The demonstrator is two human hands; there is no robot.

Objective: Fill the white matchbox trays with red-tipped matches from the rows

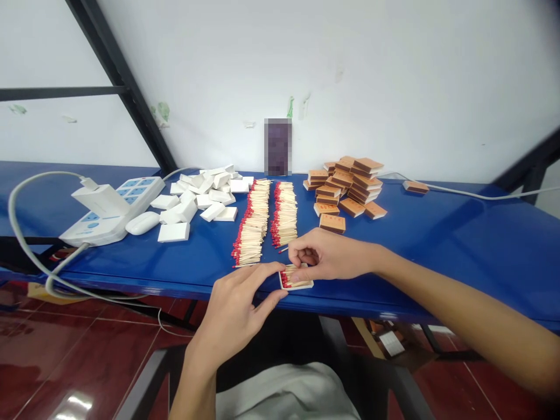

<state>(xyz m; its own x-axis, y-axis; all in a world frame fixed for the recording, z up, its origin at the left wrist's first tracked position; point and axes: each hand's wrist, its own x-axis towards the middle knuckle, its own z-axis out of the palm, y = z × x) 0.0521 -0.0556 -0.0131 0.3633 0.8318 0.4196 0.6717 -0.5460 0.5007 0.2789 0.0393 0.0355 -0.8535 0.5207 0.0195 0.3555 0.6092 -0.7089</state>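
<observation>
**Our left hand (238, 300) and right hand (336, 254) meet over a white tray (308, 286) of matches**

At the lower centre of the frame, we have the small white tray at the near edge of the blue bench (446, 251). The fingers of our left hand hold its left end, forefinger at the upper corner and thumb at the lower one, with a gap between them spanned by the tray. Our right hand comes in from the right of the frame, its fingers curled and its thumb lowered over the matches in the tray; we cannot tell whether a match is pinched there. The red heads in the tray point to the left of the frame.

Just above the tray, near the centre, we see two long heaps of loose matches: the left heap (252, 224) reaches a little lower than the right heap (285, 213). In both, the heads lie mostly on the left.

Right of centre, we find a stack of orange-brown matchboxes (350, 181), with a lone matchbox (416, 186) well apart, farther right. Left of centre lies a jumble of small white boxes (210, 195). Beyond it, at the left of the frame, we see a power strip (142, 189) carrying a white charger (107, 203). Behind the heaps, a dark, pixelated rectangle (278, 149) stands upright by the wall (371, 87).
</observation>
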